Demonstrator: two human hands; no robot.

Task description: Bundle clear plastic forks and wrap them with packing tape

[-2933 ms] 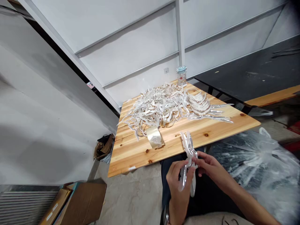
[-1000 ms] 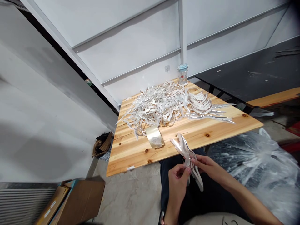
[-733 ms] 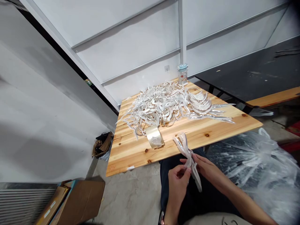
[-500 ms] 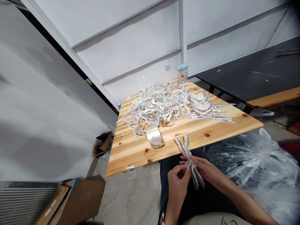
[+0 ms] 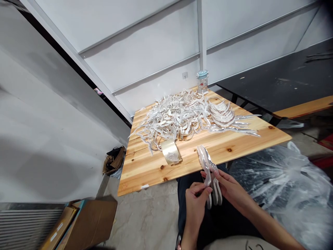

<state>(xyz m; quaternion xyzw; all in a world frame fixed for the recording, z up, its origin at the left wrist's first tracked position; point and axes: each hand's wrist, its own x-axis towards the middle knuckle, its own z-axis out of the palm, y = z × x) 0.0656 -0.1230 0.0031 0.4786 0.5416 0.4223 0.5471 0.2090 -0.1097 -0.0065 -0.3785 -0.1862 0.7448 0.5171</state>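
Observation:
Both my hands hold a small bundle of shiny silver curved strips (image 5: 208, 166) above my lap, just in front of the near edge of the wooden table (image 5: 249, 139). My left hand (image 5: 196, 201) pinches the bundle's lower part from the left. From the right, my right hand (image 5: 230, 187) grips the same bundle at its middle. The strips stand nearly upright and their upper ends reach over the table edge. A big loose heap of the same silver strips (image 5: 177, 119) lies on the table, with a neater fanned stack (image 5: 223, 116) at its right.
A roll of clear tape (image 5: 171, 152) lies on the table near the heap's front. A small jar with a light blue lid (image 5: 202, 81) stands at the far edge. A large clear plastic bag (image 5: 283, 180) sits at my right, a cardboard box (image 5: 85, 225) on the floor left.
The bundle in my hands has turned from a splayed, left-leaning fan to a tighter, more upright bunch. My fingers have shifted along it; the table's things have not moved.

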